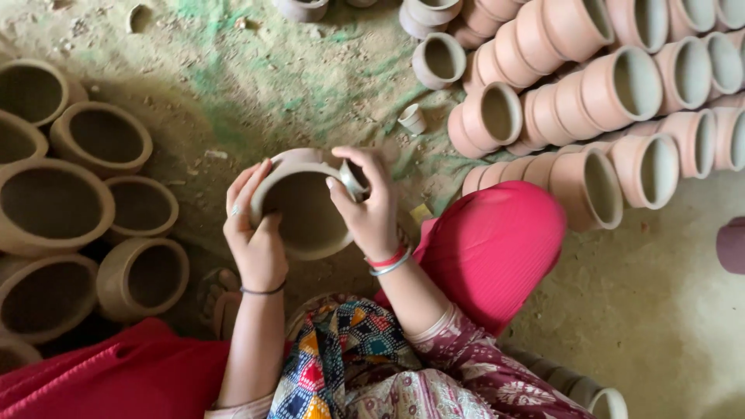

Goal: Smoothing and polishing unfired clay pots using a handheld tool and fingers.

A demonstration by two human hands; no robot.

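Clay pot [306, 213]: L hand [252, 233] grips rim, R hand [369, 206] pinches small tool [353, 180] at rim.

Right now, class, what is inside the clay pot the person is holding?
The pot looks empty: only its bare inner wall shows. The right hand covers part of the rim.

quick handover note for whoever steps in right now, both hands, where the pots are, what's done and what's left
Left hand: wrapped around the left side of an unfired clay pot, fingers over its rim, ring on one finger.
Right hand: on the pot's right rim, fingers pinching a small round tool against the edge.
Pot is held in the air above the dirt floor, mouth facing up toward the camera.
Grey-brown pots stand grouped at left; reddish pots lie stacked on their sides at upper right.
Done: cannot tell how much of the rim is worked.
Left: not clear from this view.
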